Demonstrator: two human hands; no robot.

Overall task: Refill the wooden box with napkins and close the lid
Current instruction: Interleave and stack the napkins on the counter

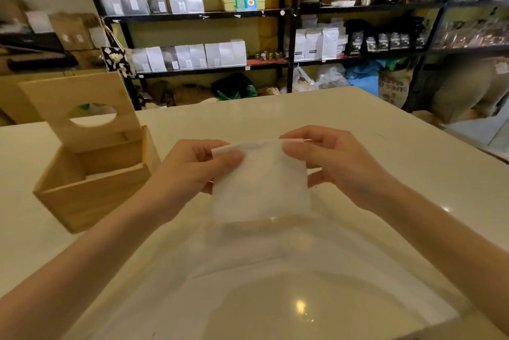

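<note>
White paper fills the middle of the view: a napkin [259, 182] is held up above the pale table [385, 174], pinched at its two upper corners. The left hand [190, 171] is closed on the left corner with thumb over the front, and the right hand [327, 160] is closed on the right corner in the same way. Both pinches are narrow and holding the paper.

To the left, near the table's edge, stands the wooden box [91, 182]. Its lid [80, 111], with a round hole cut in it, is tipped up and back, so the box is open. A sliver of something pale shows low inside, perhaps napkins already in, but I cannot tell how full it is. By my reading the refill is under way: this napkin is not yet in the box, and closing the lid is left to do.

On the far shelves [198, 16] sit bags and kettles; their labels are too blurred to read. A sack at far right bears printed letters, also unreadable.
</note>
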